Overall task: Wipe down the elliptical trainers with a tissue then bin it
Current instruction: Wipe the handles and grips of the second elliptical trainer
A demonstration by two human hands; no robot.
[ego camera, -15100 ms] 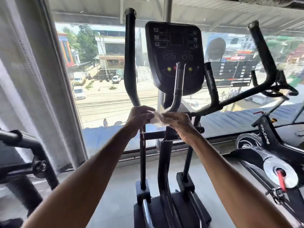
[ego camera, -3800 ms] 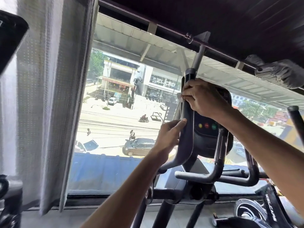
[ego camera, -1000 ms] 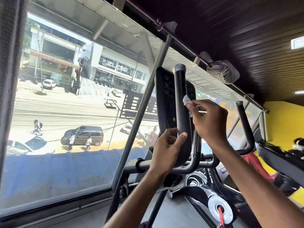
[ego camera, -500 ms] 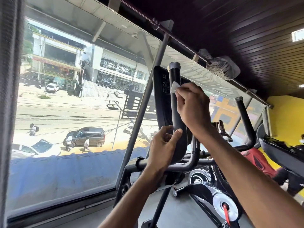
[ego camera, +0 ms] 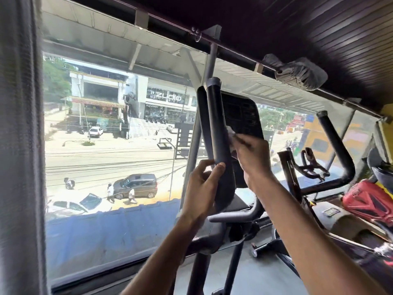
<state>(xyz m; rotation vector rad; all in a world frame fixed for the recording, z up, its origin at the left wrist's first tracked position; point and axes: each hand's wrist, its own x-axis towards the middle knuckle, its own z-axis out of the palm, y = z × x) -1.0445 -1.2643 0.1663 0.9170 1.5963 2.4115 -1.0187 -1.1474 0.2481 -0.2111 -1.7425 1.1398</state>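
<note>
Centre of frame, on the elliptical trainer: the left hand grips the lower part of the upright black handle, fingers curled round it. Just to the right, the right hand, blurred, pinches a white tissue in closed fingers and presses it against the handle's side, before the console. The window lies behind.

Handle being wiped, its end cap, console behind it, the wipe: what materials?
Handle: matte black, faint sheen, uniform surface; looks like a rubber or foam sleeve, cannot tell which. End cap: grey, smoother, probably plastic. Console: rigid black panel, rounded corners, printed button marks; likely moulded plastic. Tissue in the right hand: crumpled, white, looks like paper.
</note>
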